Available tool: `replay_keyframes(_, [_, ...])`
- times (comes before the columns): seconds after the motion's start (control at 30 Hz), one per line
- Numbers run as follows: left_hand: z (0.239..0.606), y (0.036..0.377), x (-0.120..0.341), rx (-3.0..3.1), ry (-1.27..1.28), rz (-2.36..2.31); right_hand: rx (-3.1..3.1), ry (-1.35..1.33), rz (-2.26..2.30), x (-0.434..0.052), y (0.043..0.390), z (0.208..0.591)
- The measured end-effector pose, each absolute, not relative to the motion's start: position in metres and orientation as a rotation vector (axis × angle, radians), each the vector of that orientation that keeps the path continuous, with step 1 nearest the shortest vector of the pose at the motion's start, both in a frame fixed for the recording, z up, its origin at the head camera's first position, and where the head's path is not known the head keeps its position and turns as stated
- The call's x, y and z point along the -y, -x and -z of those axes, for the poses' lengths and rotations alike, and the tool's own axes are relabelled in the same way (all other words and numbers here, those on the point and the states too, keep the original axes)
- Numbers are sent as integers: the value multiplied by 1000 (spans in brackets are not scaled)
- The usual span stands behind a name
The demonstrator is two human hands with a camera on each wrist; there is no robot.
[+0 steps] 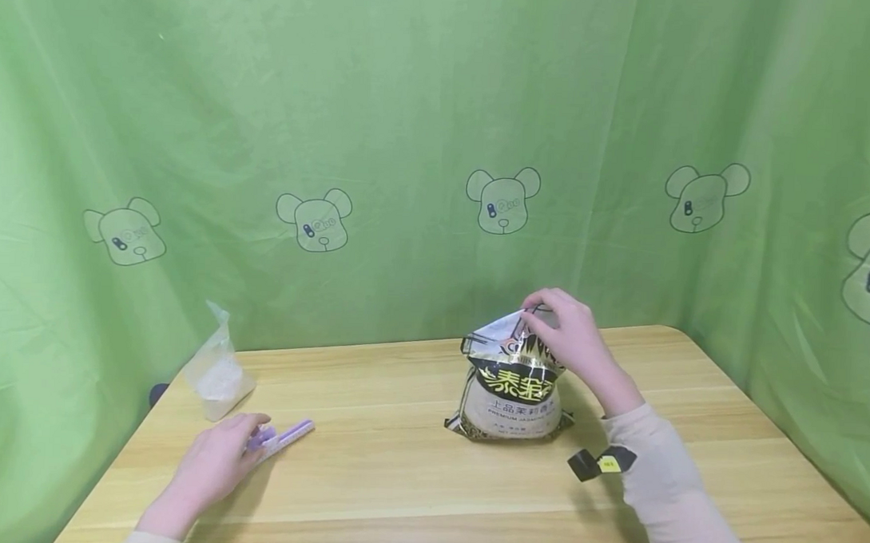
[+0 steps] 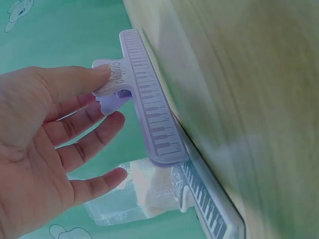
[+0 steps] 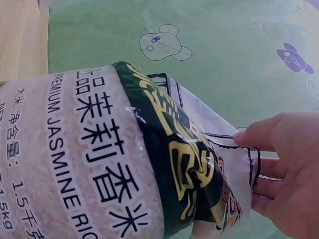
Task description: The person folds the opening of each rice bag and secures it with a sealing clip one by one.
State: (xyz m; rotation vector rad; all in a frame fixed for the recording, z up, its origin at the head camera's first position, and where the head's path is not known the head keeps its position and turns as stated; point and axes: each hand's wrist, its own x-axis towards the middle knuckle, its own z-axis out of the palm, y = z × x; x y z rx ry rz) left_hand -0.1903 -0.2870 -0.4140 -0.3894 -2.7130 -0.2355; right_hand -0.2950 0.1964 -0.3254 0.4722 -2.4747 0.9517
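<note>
In the left wrist view, my left hand (image 2: 65,124) pinches the handle of a long lilac bag clip (image 2: 152,104) with a piano-key pattern. In the head view the left hand (image 1: 212,463) is low over the table's left side, partly covering the clip (image 1: 288,440). A second, similar clip (image 2: 212,199) shows just beyond it. Over to the right, a bag of jasmine rice (image 1: 513,402) stands upright on the table. My right hand (image 1: 566,328) pinches its loose top edge between thumb and fingers; the right wrist view shows this hand (image 3: 279,169) at the bag's crumpled mouth.
A clear plastic bag (image 1: 218,384) with white contents stands at the table's left back edge. The wooden table (image 1: 370,493) ends against a green curtain (image 1: 411,143) printed with bear heads. A black-and-yellow strap (image 1: 608,464) is on the right wrist.
</note>
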Motion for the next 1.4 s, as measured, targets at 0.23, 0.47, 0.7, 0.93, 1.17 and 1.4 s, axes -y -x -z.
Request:
replay_keyframes(0.23, [404, 183, 290, 2708, 375, 266, 2489, -490, -985, -193, 295, 324])
replay_keyframes(0.47, [395, 188, 291, 2665, 404, 245, 2479, -485, -979, -194, 296, 323])
replay_keyframes(0.7, [387, 194, 287, 2539, 514, 203, 2473, -491, -993, -196, 296, 323])
replay_keyframes(0.93, [377, 202, 276, 2512, 547, 181, 2478, -483, -994, -200, 294, 322])
replay_keyframes(1.17, [369, 211, 261, 2545, 543, 224, 2473, -481, -993, -203, 293, 321])
replay_keyframes(1.4, [365, 220, 244, 2525, 582, 230, 2469, -487, -997, -203, 293, 322])
